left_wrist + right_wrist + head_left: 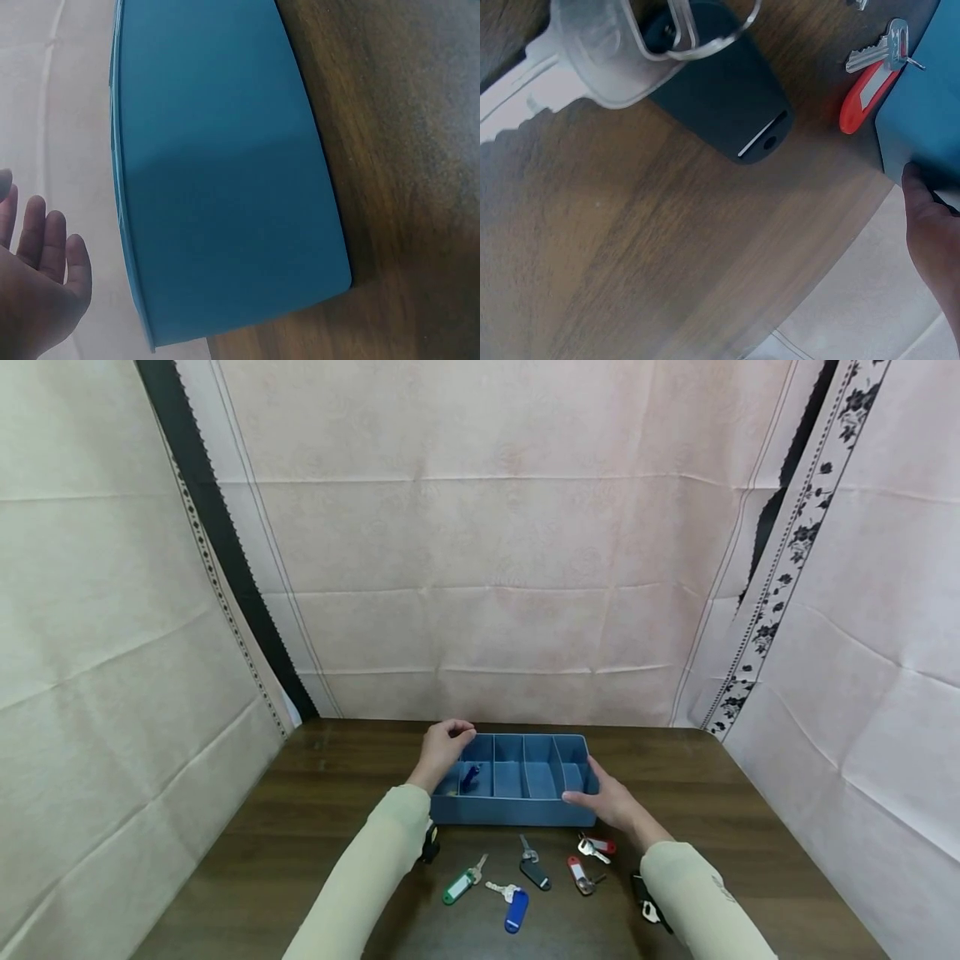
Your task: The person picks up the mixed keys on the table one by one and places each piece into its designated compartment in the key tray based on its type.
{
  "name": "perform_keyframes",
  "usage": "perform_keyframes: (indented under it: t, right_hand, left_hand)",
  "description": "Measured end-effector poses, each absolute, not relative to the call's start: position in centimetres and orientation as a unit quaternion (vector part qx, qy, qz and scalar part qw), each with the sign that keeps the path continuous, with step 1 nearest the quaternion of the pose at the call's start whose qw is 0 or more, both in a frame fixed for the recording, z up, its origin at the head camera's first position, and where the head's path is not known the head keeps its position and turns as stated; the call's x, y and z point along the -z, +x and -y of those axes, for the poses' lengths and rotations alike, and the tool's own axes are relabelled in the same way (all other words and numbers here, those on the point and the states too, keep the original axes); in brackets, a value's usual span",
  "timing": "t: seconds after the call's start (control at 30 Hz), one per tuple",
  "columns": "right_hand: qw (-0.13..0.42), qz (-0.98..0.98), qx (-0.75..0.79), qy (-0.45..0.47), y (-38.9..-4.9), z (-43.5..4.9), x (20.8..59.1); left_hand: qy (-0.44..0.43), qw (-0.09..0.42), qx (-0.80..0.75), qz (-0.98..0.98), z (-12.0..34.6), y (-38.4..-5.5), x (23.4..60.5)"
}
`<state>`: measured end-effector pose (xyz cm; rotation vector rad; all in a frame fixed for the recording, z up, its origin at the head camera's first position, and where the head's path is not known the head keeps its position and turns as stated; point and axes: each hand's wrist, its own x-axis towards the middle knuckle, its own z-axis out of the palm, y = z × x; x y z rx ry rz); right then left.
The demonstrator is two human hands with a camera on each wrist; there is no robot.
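A blue compartment box [513, 812] stands across the table, and a dark blue item [470, 777] lies in its left part. Over the box's back left corner hovers my left hand [446, 750], its thumb and forefinger close to the rim. In the left wrist view its other fingers [54, 244] are loosely bent and apart, above the box's end wall. My right hand [611, 797] holds the box's right end, thumb at the front rim and fingers along the side. A fingertip presses the wall in the right wrist view.
Keys with tags lie before the box: a green tag [458, 887], a blue tag [516, 912], a dark grey tag [535, 874], red tags [577, 868] and a black one [431, 843] beside my left sleeve. Another black tag [651, 902] lies by my right sleeve. Cloth walls [510, 568] surround the table.
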<state>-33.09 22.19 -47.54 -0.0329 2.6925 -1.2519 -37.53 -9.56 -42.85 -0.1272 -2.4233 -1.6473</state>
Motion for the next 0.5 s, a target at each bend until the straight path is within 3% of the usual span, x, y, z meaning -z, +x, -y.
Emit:
perform_keyframes:
  t: [0.5]
  right_hand:
    - [0.082,-0.902,0.425,-0.013,-32.97,-22.06,47.57]
  left_hand:
    - [-0.055,0.101,0.550,0.827,10.46,-37.14,42.23]
